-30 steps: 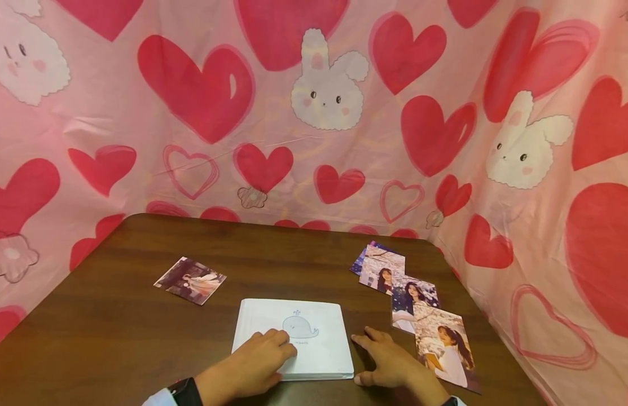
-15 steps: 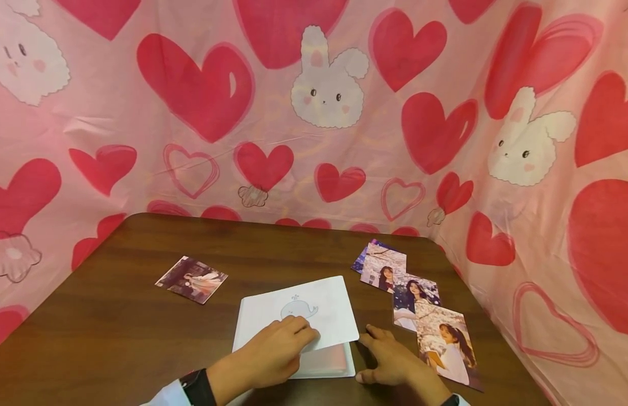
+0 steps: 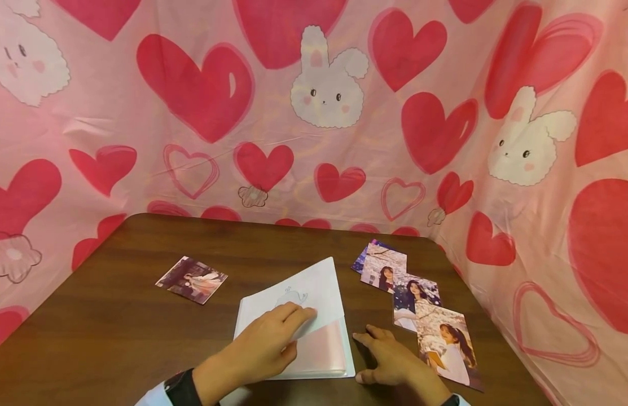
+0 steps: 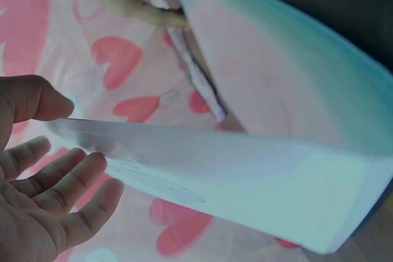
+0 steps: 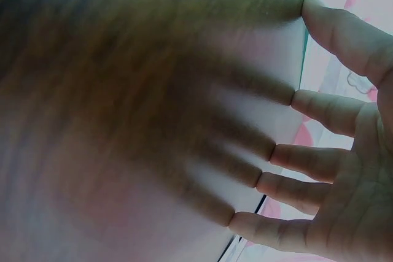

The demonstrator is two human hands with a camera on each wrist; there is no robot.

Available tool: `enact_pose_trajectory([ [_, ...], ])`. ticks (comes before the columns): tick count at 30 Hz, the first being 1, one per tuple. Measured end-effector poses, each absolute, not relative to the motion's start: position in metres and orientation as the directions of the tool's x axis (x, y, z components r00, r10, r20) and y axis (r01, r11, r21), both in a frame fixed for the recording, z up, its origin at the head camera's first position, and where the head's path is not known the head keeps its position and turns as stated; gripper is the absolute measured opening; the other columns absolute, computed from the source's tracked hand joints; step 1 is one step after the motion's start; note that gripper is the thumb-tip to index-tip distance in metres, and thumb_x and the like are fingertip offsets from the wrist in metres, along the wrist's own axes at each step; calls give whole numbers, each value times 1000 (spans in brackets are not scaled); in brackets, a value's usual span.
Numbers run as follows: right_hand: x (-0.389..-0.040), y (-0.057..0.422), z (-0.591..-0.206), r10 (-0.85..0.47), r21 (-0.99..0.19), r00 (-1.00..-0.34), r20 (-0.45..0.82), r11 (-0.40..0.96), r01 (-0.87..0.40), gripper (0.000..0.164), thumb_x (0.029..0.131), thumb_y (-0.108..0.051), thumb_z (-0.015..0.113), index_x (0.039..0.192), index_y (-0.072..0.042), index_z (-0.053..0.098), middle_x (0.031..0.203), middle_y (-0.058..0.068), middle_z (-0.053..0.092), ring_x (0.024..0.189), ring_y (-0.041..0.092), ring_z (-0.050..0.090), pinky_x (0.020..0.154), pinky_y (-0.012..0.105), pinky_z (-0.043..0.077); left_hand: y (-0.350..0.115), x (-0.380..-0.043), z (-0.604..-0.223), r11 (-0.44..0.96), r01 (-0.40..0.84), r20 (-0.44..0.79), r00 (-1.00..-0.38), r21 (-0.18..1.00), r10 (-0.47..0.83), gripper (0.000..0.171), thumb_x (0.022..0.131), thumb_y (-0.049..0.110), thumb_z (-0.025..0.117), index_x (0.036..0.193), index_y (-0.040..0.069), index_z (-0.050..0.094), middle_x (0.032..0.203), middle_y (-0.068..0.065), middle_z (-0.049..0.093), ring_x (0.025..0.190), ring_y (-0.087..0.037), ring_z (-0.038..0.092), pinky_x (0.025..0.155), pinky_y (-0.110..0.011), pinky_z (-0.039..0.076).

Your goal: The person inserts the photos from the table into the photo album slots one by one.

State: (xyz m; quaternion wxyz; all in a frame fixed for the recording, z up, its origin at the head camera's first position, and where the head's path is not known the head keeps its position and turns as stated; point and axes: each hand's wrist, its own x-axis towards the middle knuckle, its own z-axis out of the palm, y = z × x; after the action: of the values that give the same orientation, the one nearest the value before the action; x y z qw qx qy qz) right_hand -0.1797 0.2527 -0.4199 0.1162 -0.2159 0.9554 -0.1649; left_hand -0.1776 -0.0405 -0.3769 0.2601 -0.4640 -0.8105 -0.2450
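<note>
Noted brown table (image 3: 115,338) before pink heart-print cloth (image 3: 273,124). Found white album (image 3: 321,355) with whale cover (image 3: 321,282) raised, pinched by left hand (image 3: 267,339); saw right hand (image 3: 387,358) spread, near right.

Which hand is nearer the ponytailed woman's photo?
Right. The right hand is spread on the table beside that photo; the left hand is farther off, pinching the raised whale album cover.

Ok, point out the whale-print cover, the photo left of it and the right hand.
Whale-print cover (image 3: 317,288), head view, white front.
Photo (image 3: 193,280), head view, middle of its face.
Right hand (image 3: 388,356), head view, back of it.
</note>
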Motion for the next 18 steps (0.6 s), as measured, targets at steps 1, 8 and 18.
enact_pose_trajectory([
  [1, -180, 253, -420, -451, -365, -880, -151, 853, -375, 77, 71, -43, 76, 132, -5, 49, 135, 33, 35, 119, 53, 33, 80, 63, 40, -43, -178, -374, 448, 879, 666, -433, 163, 607, 54, 65, 0, 68, 117, 5, 55, 100, -2, 57, 82, -13, 57, 67, -26, 48],
  [8, -180, 252, -419, -443, -360, -883, -156, 858, -367, 77, 71, -43, 76, 132, -6, 49, 135, 32, 35, 120, 52, 33, 81, 63, 39, -56, -177, -349, 448, 871, 751, -431, 202, 501, 58, 67, 4, 68, 123, 5, 52, 103, -4, 59, 81, -13, 57, 65, -30, 50],
  [18, -180, 252, -419, -444, -359, -881, -162, 858, -367, 76, 71, -44, 76, 132, -6, 49, 135, 32, 35, 120, 51, 33, 80, 63, 39, -71, -172, -340, 450, 858, 772, -454, 246, 444, 65, 68, 1, 64, 131, 6, 47, 103, -6, 57, 78, -14, 57, 60, -30, 49],
])
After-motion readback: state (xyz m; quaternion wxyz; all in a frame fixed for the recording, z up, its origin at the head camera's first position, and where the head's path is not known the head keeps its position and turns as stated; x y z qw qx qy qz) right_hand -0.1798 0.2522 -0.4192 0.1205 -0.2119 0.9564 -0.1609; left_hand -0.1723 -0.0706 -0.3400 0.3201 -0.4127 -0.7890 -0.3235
